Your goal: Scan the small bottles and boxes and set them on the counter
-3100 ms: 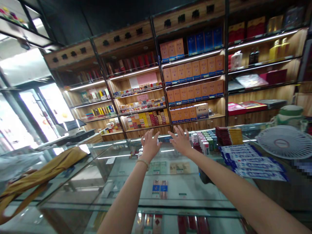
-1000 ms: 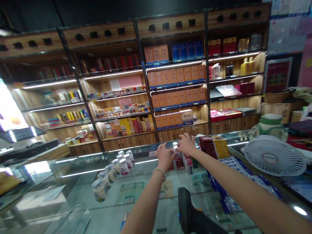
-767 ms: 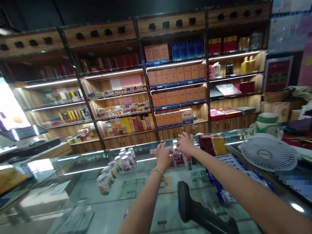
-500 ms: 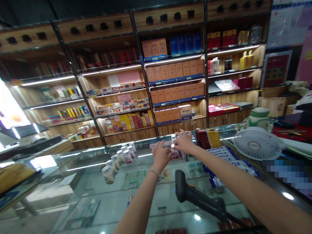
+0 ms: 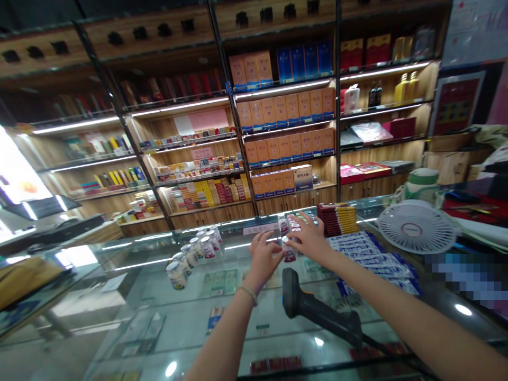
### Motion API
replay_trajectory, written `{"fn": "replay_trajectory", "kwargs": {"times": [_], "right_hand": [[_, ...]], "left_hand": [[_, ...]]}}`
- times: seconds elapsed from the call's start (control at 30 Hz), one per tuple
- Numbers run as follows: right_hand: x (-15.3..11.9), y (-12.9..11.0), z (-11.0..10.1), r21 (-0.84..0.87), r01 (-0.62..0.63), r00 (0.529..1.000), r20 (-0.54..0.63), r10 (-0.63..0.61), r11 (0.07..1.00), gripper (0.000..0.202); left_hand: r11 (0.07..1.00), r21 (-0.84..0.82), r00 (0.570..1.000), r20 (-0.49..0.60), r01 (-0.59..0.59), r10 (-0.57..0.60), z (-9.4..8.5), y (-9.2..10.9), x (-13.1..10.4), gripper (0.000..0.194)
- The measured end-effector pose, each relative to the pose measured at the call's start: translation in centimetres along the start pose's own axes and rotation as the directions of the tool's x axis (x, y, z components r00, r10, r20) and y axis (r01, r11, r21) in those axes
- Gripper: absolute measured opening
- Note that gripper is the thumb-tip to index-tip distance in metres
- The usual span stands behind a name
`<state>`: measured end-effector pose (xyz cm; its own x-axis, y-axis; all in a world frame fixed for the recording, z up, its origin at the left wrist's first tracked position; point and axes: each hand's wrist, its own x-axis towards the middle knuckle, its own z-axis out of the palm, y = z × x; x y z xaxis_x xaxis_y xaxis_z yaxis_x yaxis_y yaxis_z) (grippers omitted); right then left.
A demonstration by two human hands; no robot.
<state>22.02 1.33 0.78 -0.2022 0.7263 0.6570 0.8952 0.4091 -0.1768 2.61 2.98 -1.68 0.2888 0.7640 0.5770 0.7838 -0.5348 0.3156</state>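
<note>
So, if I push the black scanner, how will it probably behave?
The scanner is probably stiff, as its body looks like hard plastic. It may slide easily on the smooth-looking glass. The cable at its handle end could tug it.

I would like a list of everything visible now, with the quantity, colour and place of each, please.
glass counter: one, clear, foreground
wooden shelving: one wall, brown, behind
tall boxes: many, orange, middle shelves
tall boxes: four, blue, upper shelf
bottles: two, yellow, right shelf
small packs: many, mixed colours, left shelves
jars: several, white-lidded, counter left
jars: several, partly hidden, by the hands
scanner: one, black, counter front
packets: one stack, red and yellow, counter right
sachets: many, blue and white, counter right
fan: one, white, right
jug: one, green and white, behind fan
hands: two, bare, centre; left, right
</note>
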Motion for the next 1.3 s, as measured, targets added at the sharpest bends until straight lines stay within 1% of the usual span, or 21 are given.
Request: {"fn": "replay_trajectory", "kwargs": {"times": [0.13,0.27,0.3,0.33,0.43,0.57,0.7,0.87,1.0,1.13,1.3], "right_hand": [[-0.8,0.2,0.9,-0.025,-0.001,0.998,-0.056,-0.001,1.0,0.02],[-1.3,1.0,0.8,-0.093,0.023,0.992,-0.12,-0.034,0.995,0.042],[-1.5,1.2,0.6,-0.1,0.022,0.99,-0.139,-0.036,0.995,0.043],[-1.6,1.5,0.4,-0.099,0.02,0.987,-0.155,-0.035,0.995,0.039],[-2.2,1.8,-0.2,-0.077,0.02,0.984,-0.175,-0.033,0.997,0.022],[-2.6,1.3,-0.2,-0.077,0.058,0.985,-0.156,-0.07,0.995,0.011],[-2.8,1.0,0.3,-0.11,0.057,0.987,-0.145,-0.073,0.992,0.011],[-3.1,1.3,0.6,-0.141,0.092,0.993,-0.058,-0.101,0.986,0.01],[-3.2,1.5,0.8,-0.105,0.081,0.997,0.003,-0.081,0.991,0.011],[-3.3,1.5,1.1,-0.061,0.055,0.998,0.02,-0.054,0.997,0.011],[-3.4,1.3,1.4,-0.038,0.045,0.998,0.038,-0.044,0.998,0.01]], "left_hand": [[0.999,0.024,1.0,-0.013,-0.028,0.028,0.1,-0.2,-0.4,0.011],[0.997,0.072,1.0,0.012,0.01,-0.011,-0.1,-0.3,-0.6,0.019],[0.997,0.077,1.0,0.02,0.022,-0.024,-0.2,-0.3,-0.6,0.021],[0.996,0.078,0.999,0.028,0.031,-0.034,-0.4,-0.3,-0.6,0.022],[0.996,0.075,0.998,0.048,0.039,-0.042,-0.6,-0.1,-0.6,0.022],[0.997,0.071,0.997,0.066,0.042,-0.046,-0.4,0.0,-0.7,0.018],[0.996,0.075,0.997,0.064,0.039,-0.044,-0.1,0.1,-0.9,0.019],[0.997,0.075,0.996,0.074,0.035,-0.041,0.1,0.0,-1.0,0.018],[0.998,0.053,0.996,0.084,0.026,-0.03,0.3,-0.3,-1.0,0.019],[1.0,0.027,0.996,0.084,0.005,-0.008,0.7,-0.7,-1.0,0.017],[0.999,0.037,0.994,0.098,0.037,-0.041,0.6,-0.4,-1.1,0.012]]}}
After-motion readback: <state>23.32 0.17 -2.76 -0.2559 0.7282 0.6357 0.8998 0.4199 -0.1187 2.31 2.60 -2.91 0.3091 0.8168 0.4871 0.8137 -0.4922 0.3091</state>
